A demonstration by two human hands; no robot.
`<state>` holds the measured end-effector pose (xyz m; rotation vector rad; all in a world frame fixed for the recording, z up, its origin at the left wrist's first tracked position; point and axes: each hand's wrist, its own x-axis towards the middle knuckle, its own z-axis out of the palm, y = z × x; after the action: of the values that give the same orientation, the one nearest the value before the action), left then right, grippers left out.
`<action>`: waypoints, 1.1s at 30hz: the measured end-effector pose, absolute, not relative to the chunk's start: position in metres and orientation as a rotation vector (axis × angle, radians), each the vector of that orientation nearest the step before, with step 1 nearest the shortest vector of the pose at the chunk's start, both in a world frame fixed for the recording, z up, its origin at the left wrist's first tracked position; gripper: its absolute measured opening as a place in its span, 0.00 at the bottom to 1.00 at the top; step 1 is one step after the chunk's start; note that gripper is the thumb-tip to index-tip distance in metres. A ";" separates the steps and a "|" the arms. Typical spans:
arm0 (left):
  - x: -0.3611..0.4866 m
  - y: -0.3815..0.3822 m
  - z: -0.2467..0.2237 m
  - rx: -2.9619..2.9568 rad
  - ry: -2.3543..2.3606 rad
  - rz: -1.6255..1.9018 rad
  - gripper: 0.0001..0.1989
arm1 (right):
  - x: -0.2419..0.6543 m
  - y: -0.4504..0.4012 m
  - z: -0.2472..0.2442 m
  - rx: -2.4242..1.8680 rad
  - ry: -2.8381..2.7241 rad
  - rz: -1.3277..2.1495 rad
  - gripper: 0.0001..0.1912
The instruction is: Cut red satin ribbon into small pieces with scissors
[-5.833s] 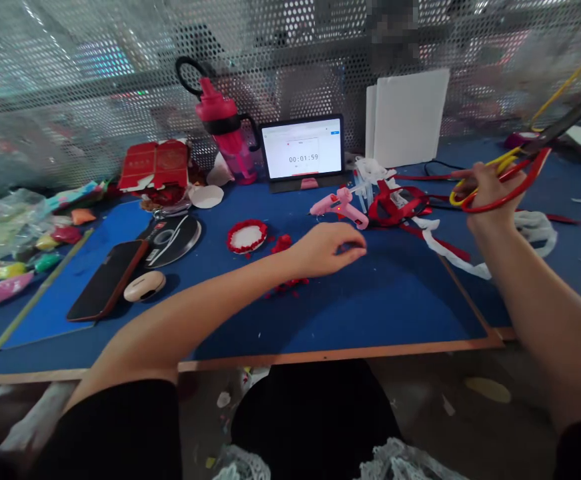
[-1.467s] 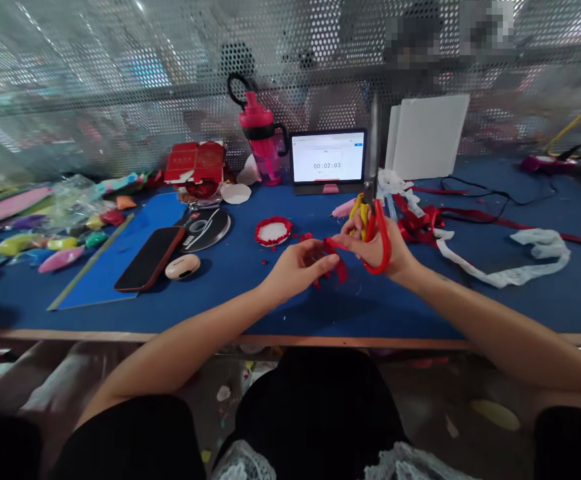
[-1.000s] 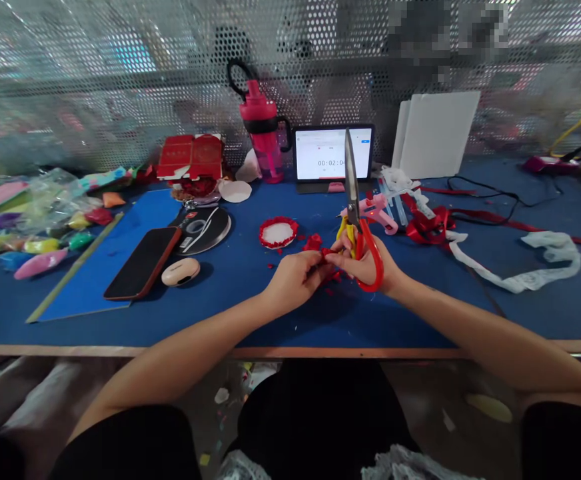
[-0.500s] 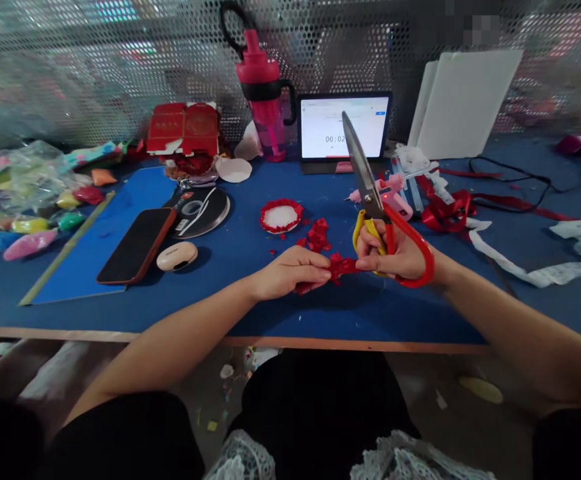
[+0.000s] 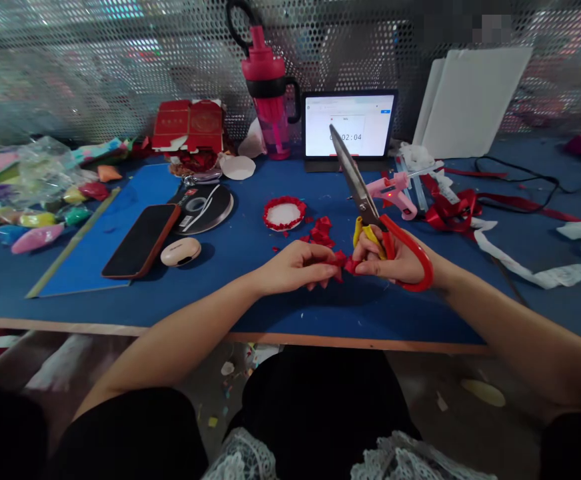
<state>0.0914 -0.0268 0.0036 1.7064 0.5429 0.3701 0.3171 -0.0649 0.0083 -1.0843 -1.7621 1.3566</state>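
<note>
My left hand [image 5: 298,268] pinches a crumpled piece of red ribbon [image 5: 339,260] between thumb and fingers, partly hidden by them. Close beside it, my right hand [image 5: 388,261] keeps a pair of scissors [image 5: 354,175] hooked in its fingers, red and yellow handles in the palm and blades pointing up and away. Its thumb and fingertip also pinch a bit of red ribbon. Just beyond the hands lie loose red ribbon pieces [image 5: 321,231]. Farther back is a round white disc [image 5: 283,214] edged with red ribbon bits.
A pink glue gun [image 5: 395,193] lies behind the scissors, with tangled red ribbon [image 5: 453,212] to its right. At the back stand a tablet [image 5: 348,127] and a pink bottle [image 5: 269,93]. Leftward lie a phone [image 5: 140,241], a beige case [image 5: 180,252] and a black spool [image 5: 205,208].
My hands stay close together while the red ribbon between them shifts and bunches up. The scissors' blades have tilted left. The whole view has shifted slightly.
</note>
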 end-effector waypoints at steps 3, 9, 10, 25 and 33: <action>0.096 -0.030 0.001 1.764 0.566 0.431 0.12 | 0.315 -0.066 0.008 -1.128 -1.771 1.387 0.24; 0.097 -0.032 -0.001 1.782 0.522 0.433 0.10 | 0.316 -0.066 0.014 -1.106 -1.852 1.355 0.21; 0.097 -0.032 -0.001 1.778 0.505 0.434 0.10 | 0.317 -0.065 0.016 -1.097 -1.875 1.342 0.21; 0.104 -0.041 -0.004 1.247 0.478 0.375 0.16 | 0.314 -0.058 0.010 -1.066 -1.710 1.114 0.26; 0.108 -0.039 -0.008 1.091 0.509 0.734 0.19 | 0.307 -0.067 0.012 -1.049 -1.445 0.926 0.25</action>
<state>0.1077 -0.0395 -0.0083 1.0909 0.5087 0.7336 0.3074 -0.0674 0.0119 -1.0487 -1.4453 0.9258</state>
